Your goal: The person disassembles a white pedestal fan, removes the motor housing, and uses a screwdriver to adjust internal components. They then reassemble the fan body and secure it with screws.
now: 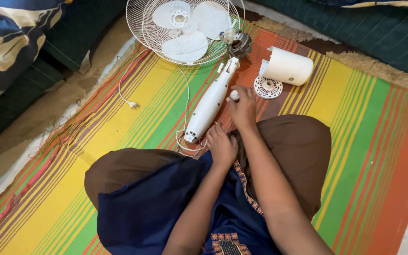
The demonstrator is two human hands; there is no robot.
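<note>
A white fan stand column (210, 102) lies on the striped mat (119, 118), running from my lap up to the bare motor (238, 44) and the white wire fan cage (183, 29). My left hand (221, 145) rests at the column's lower end, next to coiled white cable (185, 144). My right hand (242, 108) is beside the column's middle, its fingers closed on a small white knob-like part (234, 95).
A white cylindrical motor cover (286, 66) and a round vented white disc (267, 87) lie right of the column. A white cord with plug (131, 104) trails left. Dark cushions (383, 33) border the mat at top and left.
</note>
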